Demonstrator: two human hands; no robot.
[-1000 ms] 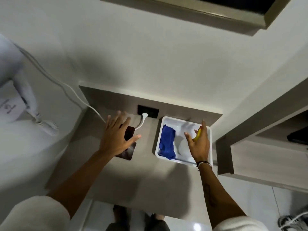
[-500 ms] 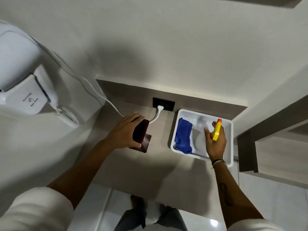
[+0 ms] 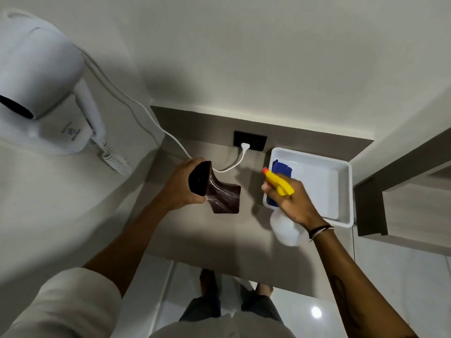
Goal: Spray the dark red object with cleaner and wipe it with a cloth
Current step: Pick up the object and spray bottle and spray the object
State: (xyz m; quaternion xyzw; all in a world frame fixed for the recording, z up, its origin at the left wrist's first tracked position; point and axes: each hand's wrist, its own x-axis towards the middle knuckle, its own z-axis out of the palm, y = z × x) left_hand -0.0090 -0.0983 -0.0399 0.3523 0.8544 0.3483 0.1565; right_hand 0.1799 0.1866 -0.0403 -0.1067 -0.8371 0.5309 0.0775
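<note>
Spraying looks ready to begin, judging by how both hands present their loads over the grey counter (image 3: pixel 200 240). The left hand (image 3: pixel 181 185) is wrapped around the narrow upper end of the dark red object (image 3: pixel 214 189), tilting it so its broad glossy face turns toward the right, while its flared lower end sits at or just above the counter near the back edge; contact there cannot be made out. The right hand (image 3: pixel 291 203) is clenched around the neck of the spray bottle (image 3: pixel 286 229), yellow trigger head up and orange nozzle aimed left at that exposed face, a forefinger seemingly at the trigger. The blue cloth (image 3: pixel 280 169) lies in the left end of the white tray (image 3: pixel 341 191) at the counter's back right corner, partly hidden by the bottle and probably kept within reach for wiping. A white cord (image 3: pixel 229 167) runs behind the object to the wall socket (image 3: pixel 250 143), close enough that overspray could reach it.
</note>
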